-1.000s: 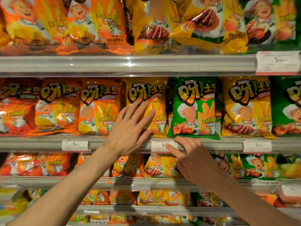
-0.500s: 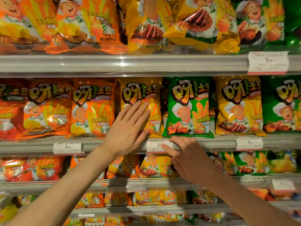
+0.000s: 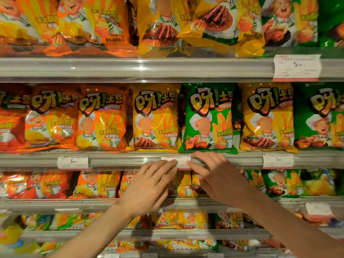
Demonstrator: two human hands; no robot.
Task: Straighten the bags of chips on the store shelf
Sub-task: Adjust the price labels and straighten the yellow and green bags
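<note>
The yellow bag point(image 3: 155, 118) and green bag point(image 3: 208, 118) are standing upright on the middle shelf point(image 3: 119, 162). Both hands are holding nothing: left hand point(image 3: 149, 189) and right hand point(image 3: 214, 175) are resting loosely open at the price tag point(image 3: 181, 162) (not on any bag). Next, I think, they are needing another crooked bag.

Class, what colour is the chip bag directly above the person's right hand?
Green bag, above the right hand; head view.
</note>
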